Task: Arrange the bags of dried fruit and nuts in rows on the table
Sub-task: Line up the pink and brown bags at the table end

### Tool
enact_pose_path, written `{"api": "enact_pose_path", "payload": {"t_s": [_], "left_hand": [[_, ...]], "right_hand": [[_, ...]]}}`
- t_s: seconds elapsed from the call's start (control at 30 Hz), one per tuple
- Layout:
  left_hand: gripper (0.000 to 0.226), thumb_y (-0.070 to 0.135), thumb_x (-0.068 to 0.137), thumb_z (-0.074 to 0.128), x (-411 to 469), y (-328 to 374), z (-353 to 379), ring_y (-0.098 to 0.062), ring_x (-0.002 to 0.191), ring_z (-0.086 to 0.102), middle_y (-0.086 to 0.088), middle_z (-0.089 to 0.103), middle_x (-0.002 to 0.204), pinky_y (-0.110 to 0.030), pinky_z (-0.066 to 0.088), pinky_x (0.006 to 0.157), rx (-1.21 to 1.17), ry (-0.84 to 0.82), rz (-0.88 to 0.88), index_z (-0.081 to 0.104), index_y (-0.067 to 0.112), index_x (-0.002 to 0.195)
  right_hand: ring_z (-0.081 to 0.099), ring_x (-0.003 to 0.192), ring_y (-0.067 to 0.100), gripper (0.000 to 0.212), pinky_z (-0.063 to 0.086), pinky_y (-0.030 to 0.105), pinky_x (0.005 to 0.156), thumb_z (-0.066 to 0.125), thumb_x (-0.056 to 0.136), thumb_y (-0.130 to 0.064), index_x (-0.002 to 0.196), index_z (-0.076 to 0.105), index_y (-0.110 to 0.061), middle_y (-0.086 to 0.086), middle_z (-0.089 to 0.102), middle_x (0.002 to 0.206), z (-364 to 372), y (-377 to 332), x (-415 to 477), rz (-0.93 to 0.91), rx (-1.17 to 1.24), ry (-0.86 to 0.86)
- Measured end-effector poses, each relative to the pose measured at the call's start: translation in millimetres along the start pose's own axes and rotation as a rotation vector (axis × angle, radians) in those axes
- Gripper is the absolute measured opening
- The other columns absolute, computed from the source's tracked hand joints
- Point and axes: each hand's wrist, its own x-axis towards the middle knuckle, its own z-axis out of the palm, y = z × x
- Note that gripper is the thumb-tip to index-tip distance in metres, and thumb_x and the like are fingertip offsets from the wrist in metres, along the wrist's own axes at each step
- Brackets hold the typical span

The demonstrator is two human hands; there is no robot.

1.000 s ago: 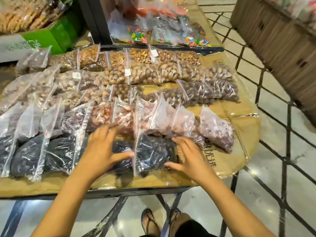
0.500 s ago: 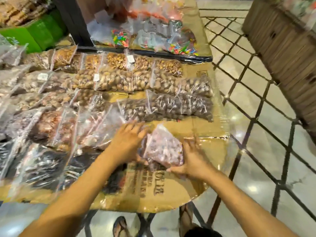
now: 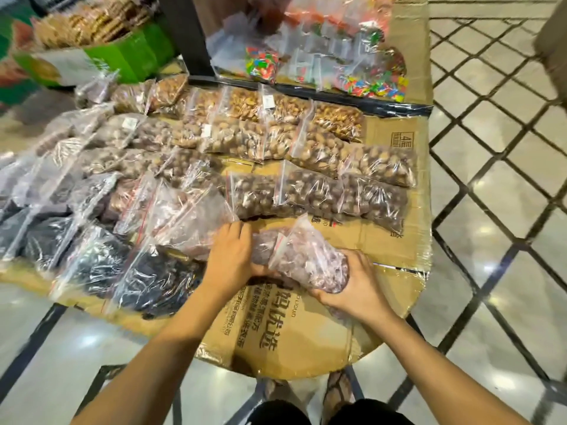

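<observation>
Clear zip bags of nuts and dried fruit lie in rows on a cardboard-covered table (image 3: 395, 240). My right hand (image 3: 356, 286) grips a bag of pinkish-brown nuts (image 3: 310, 262) from below at the right end of the fourth row. My left hand (image 3: 230, 256) presses on the neighbouring pinkish bag (image 3: 264, 246) just left of it, fingers curled over the plastic. Bags of dark dried fruit (image 3: 147, 277) form the nearest row on the left. Brown round nuts (image 3: 319, 194) fill the row behind my hands.
Bags of coloured candy (image 3: 264, 62) lie on a raised black-edged shelf at the back. A green box (image 3: 129, 56) with biscuits stands at the back left. The table's right edge drops to a tiled floor (image 3: 491, 210). Bare cardboard (image 3: 291, 332) lies in front of my hands.
Both hands moved from the dark fruit bags rightwards to the end of the pinkish row. My right hand took hold of the last pinkish bag and lifted its end.
</observation>
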Motion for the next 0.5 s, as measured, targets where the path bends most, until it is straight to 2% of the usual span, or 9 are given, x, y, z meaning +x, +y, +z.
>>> {"api": "enact_pose_path", "payload": {"t_s": [0.07,0.1,0.17,0.23,0.27,0.33,0.4,0.5], "left_hand": [[0.077,0.051,0.049,0.086,2,6,4,-0.026,0.082,0.049,-0.013,0.053,0.092,-0.035,0.041,0.072,-0.084,0.021,-0.033,0.052,-0.001,0.096],[0.078,0.055,0.054,0.081,3,6,5,-0.027,0.089,0.048,-0.012,0.052,0.097,-0.036,0.041,0.078,-0.128,-0.005,-0.015,0.052,0.0,0.101],[0.094,0.073,0.059,0.066,4,2,6,-0.028,0.109,0.046,-0.011,0.051,0.116,-0.041,0.037,0.099,-0.179,-0.123,0.058,0.049,0.004,0.12],[0.109,0.086,0.062,0.05,3,-6,1,-0.031,0.135,0.033,-0.013,0.042,0.141,-0.049,0.02,0.117,-0.154,-0.213,0.083,0.038,0.009,0.139],[0.113,0.09,0.064,0.04,1,-12,-3,-0.033,0.141,0.026,-0.015,0.036,0.148,-0.053,0.011,0.119,-0.118,-0.188,0.06,0.034,0.011,0.143],[0.106,0.087,0.073,0.033,-3,-26,-14,-0.036,0.143,0.025,-0.018,0.033,0.151,-0.056,0.011,0.118,-0.064,-0.023,-0.061,0.033,0.009,0.144],[0.085,0.068,0.084,0.05,-6,-44,-29,-0.037,0.136,0.037,-0.021,0.041,0.144,-0.054,0.024,0.115,-0.063,0.183,-0.221,0.039,0.005,0.14],[0.06,0.043,0.089,0.063,-4,-70,-44,-0.039,0.11,0.052,-0.024,0.054,0.121,-0.048,0.042,0.092,-0.127,0.296,-0.419,0.049,-0.001,0.128]], "right_hand": [[0.041,0.112,0.014,0.089,0.04,0.036,0.095,0.078,0.046,-0.056,0.122,0.047,-0.021,-0.002,0.045,0.114,-3,6,2,0.026,0.037,0.004],[0.042,0.112,0.015,0.087,0.041,0.038,0.095,0.077,0.046,-0.056,0.121,0.047,-0.021,-0.002,0.045,0.114,-5,9,2,0.04,0.049,0.011],[0.043,0.112,0.017,0.087,0.041,0.037,0.095,0.075,0.045,-0.055,0.12,0.048,-0.021,-0.002,0.045,0.114,-10,12,4,0.056,0.052,0.016],[0.042,0.112,0.014,0.089,0.04,0.034,0.094,0.073,0.045,-0.057,0.122,0.047,-0.02,-0.002,0.044,0.114,-14,12,6,0.056,0.028,-0.005],[0.041,0.111,0.012,0.091,0.038,0.031,0.093,0.073,0.044,-0.057,0.123,0.046,-0.02,-0.002,0.044,0.115,-16,11,7,0.049,0.017,-0.017],[0.036,0.109,0.006,0.094,0.033,0.026,0.089,0.071,0.043,-0.056,0.125,0.046,-0.017,-0.002,0.043,0.115,-17,8,8,0.025,0.008,-0.015],[0.032,0.105,0.001,0.094,0.031,0.023,0.086,0.07,0.043,-0.056,0.124,0.047,-0.015,-0.003,0.042,0.113,-18,4,9,0.015,0.007,0.001],[0.034,0.109,0.005,0.095,0.029,0.021,0.086,0.072,0.045,-0.055,0.127,0.044,-0.018,-0.005,0.04,0.113,-23,-5,14,0.019,-0.013,-0.044]]}}
